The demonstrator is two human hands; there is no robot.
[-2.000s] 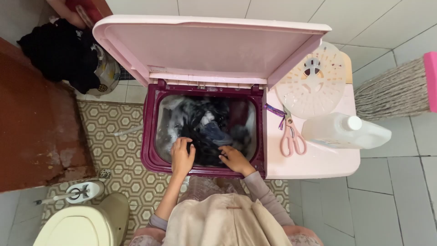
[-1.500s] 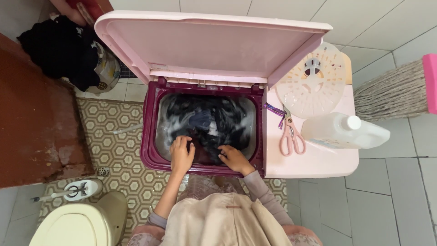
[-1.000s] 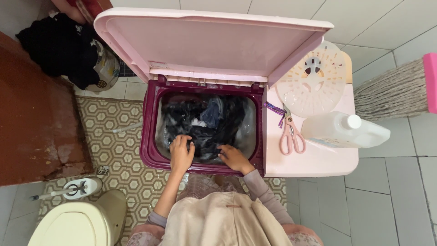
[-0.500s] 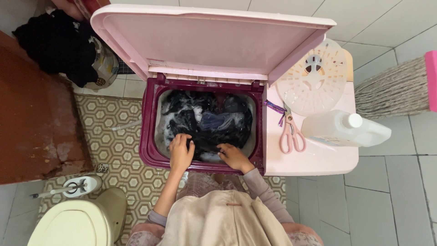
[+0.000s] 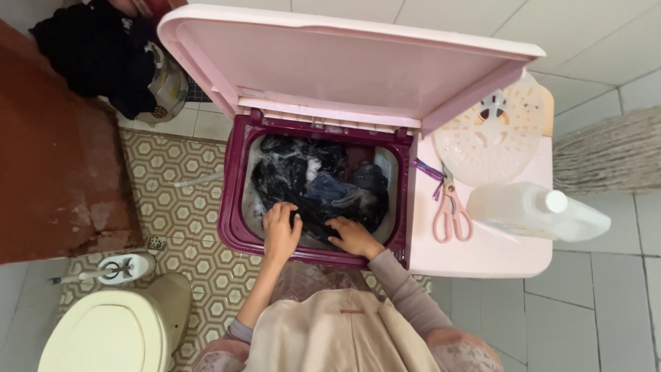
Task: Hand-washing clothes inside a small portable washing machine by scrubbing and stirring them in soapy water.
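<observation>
Both hands in the tub of the maroon-rimmed top-loading washing machine (image 5: 234,227), pale pink lid (image 5: 344,62) propped open above it. Left hand (image 5: 281,231) is spread flat, fingers pressing down on the dark wet laundry (image 5: 317,186); right hand (image 5: 352,236) lies palm-down on the same pile, fingers loosely curled — cannot tell if either has actually gripped any cloth. The laundry sits in sudsy water, filling most of the tub.

Risks, as I judge them:
- Lid only leans back — a knock to the machine could drop it on the forearms.
- Pink-handled scissors (image 5: 451,213) and translucent white plastic jug (image 5: 537,210) lie on the pink side deck just beside the tub; a swinging right elbow could push them off or in.
- Wet cloth lifted out would drip on the hexagon-patterned floor tiles (image 5: 179,207) — slippery.
- Round perforated white plastic disc (image 5: 492,131) rests loose near the deck's far edge.
</observation>
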